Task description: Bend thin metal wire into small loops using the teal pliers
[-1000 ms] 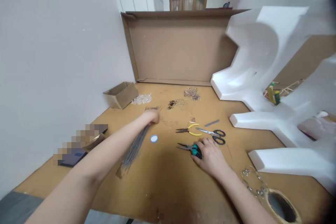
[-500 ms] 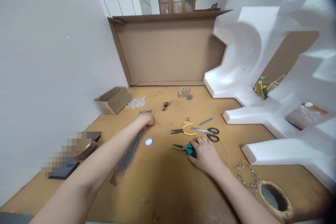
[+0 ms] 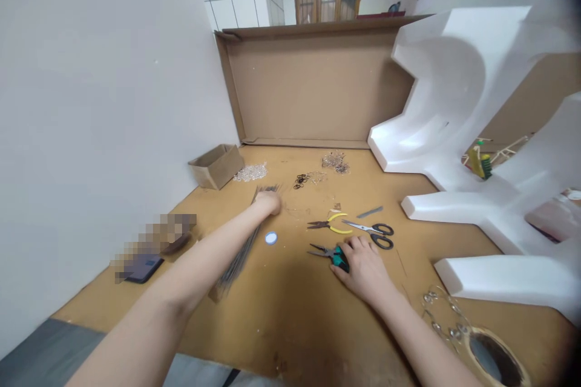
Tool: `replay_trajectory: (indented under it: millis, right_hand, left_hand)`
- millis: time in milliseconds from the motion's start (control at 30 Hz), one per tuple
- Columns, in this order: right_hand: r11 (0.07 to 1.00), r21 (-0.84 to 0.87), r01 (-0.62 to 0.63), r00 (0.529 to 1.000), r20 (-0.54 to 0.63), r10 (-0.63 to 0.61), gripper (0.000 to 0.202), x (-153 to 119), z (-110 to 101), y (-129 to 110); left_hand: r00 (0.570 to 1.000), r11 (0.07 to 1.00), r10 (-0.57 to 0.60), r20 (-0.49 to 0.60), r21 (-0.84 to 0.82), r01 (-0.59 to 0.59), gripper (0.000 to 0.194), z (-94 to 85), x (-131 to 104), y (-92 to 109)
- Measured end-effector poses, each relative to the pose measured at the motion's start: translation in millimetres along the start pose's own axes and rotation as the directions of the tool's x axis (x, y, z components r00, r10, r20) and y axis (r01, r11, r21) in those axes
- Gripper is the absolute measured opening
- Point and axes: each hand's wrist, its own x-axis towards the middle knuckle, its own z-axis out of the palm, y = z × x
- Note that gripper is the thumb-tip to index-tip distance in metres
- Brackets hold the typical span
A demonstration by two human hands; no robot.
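Note:
My left hand (image 3: 269, 201) is closed at the far end of a long bundle of thin grey wires (image 3: 242, 254); its fingertips are hidden, so what they grip cannot be made out. My right hand (image 3: 361, 260) rests over the handles of green-and-black pliers (image 3: 336, 257), fingers curled round them, jaws pointing left. Just beyond lie yellow-handled pliers (image 3: 329, 224) and black-handled scissors (image 3: 376, 233). A small round blue-and-white disc (image 3: 271, 238) lies between my hands. Black rings (image 3: 300, 181) and small wire pieces (image 3: 336, 161) sit farther back.
An open cardboard box (image 3: 216, 167) stands at the back left beside clear pieces (image 3: 251, 172). White foam blocks (image 3: 503, 275) line the right side. A tape roll (image 3: 497, 358) and a wire loop with clear beads (image 3: 455, 333) lie front right. A phone (image 3: 144, 268) lies left.
The whole view has shifted, so things appear farther right. My left hand remains at the wires' far end and my right hand remains on the green-and-black pliers.

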Motion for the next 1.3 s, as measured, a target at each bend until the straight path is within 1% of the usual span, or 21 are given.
replay_trajectory:
  millis: [100, 200, 300, 367, 533, 600, 667, 767, 833, 933, 1000, 1033, 1067, 1100, 1133, 1167, 1200, 1233, 1300]
  right_hand:
    - [1.000, -0.004, 0.011, 1.000, -0.015, -0.011, 0.036, 0, 0, -3]
    - [1.000, -0.001, 0.011, 1.000, -0.019, -0.011, 0.037, 0, 0, -4]
    - [1.000, 0.006, 0.004, 1.000, -0.019, -0.004, 0.039, 0, 0, -4]
    - [1.000, 0.016, -0.002, 1.000, -0.023, 0.003, 0.039, 0, 1, -4]
    - [0.999, 0.034, -0.012, 1.000, -0.028, 0.013, 0.041, -1, 1, -4]
    - [0.999, 0.034, -0.017, 0.999, -0.026, 0.018, 0.042, -2, 1, -5]
    - [0.999, 0.034, -0.022, 0.999, -0.023, 0.022, 0.043, -2, 1, -5]
    - [0.999, 0.042, -0.029, 0.999, -0.016, 0.029, 0.044, -2, -1, -6]
    - [0.997, 0.071, -0.029, 0.999, -0.018, 0.030, 0.044, -1, -3, -5]
    - [0.983, 0.185, -0.014, 0.997, -0.067, 0.027, 0.043, 1, -9, -3]
    - [0.949, 0.315, -0.009, 0.990, -0.132, 0.054, 0.035, 3, -14, -2]
    - [0.916, 0.401, -0.016, 0.985, -0.150, 0.083, 0.031, 5, -17, -2]
    - [0.867, 0.498, -0.030, 0.982, -0.147, 0.118, 0.028, 7, -19, -3]
    - [0.800, 0.598, -0.048, 0.981, -0.122, 0.150, 0.027, 9, -22, -4]
    - [0.721, 0.690, -0.071, 0.982, -0.080, 0.173, 0.026, 11, -24, -6]
    - [0.637, 0.765, -0.092, 0.984, -0.029, 0.177, 0.027, 13, -26, -9]
    - [0.561, 0.821, -0.108, 0.985, 0.014, 0.169, 0.027, 16, -27, -12]
    - [0.497, 0.859, -0.120, 0.987, 0.050, 0.152, 0.027, 18, -29, -16]
    - [0.407, 0.904, -0.130, 0.990, 0.093, 0.109, 0.026, 22, -30, -22]
  left_hand:
    - [0.993, 0.996, -0.084, 0.083, 0.020, 0.083, 0.033, -0.2, 0, 6]
    - [0.984, 0.996, -0.075, 0.162, -0.031, 0.082, 0.025, -3.4, 0, 6]
    - [0.980, 0.993, -0.040, 0.195, -0.102, 0.061, 0.016, -7.3, 1, 0]
    - [0.979, 0.990, -0.024, 0.201, -0.133, 0.051, 0.017, -10.7, 0, -5]
    - [0.974, 0.980, 0.036, 0.223, -0.201, 0.010, 0.031, -21.1, -7, -19]
    - [0.978, 0.971, 0.063, 0.200, -0.241, -0.014, 0.033, -24.9, -11, -24]
    - [0.986, 0.957, 0.086, 0.146, -0.287, -0.041, 0.027, -28.3, -13, -29]
    - [0.993, 0.922, 0.121, 0.014, -0.373, -0.107, 0.011, -33.6, -14, -34]
    - [0.984, 0.881, 0.149, -0.097, -0.440, -0.176, 0.010, -38.0, -16, -34]
    - [0.941, 0.780, 0.188, -0.281, -0.540, -0.317, 0.003, -45.0, -28, -27]
    - [0.895, 0.684, 0.207, -0.395, -0.595, -0.421, 0.007, -48.5, -44, -16]
    - [0.872, 0.635, 0.215, -0.440, -0.615, -0.467, 0.009, -49.4, -55, -8]
    - [0.841, 0.562, 0.232, -0.489, -0.639, -0.526, 0.009, -49.7, -66, -1]
    - [0.793, 0.388, 0.261, -0.550, -0.693, -0.608, 0.009, -49.4, -78, 7]
    - [0.751, 0.243, 0.290, -0.593, -0.713, -0.657, 0.012, -48.7, -89, 15]
    - [0.721, 0.149, 0.315, -0.618, -0.718, -0.680, 0.014, -47.6, -100, 23]
    - [0.701, 0.089, 0.336, -0.629, -0.720, -0.689, 0.016, -46.5, -109, 30]
    - [0.692, 0.054, 0.339, -0.637, -0.722, -0.690, 0.017, -45.5, -117, 36]
    - [0.677, 0.005, 0.318, -0.664, -0.713, -0.701, 0.017, -44.2, -127, 45]
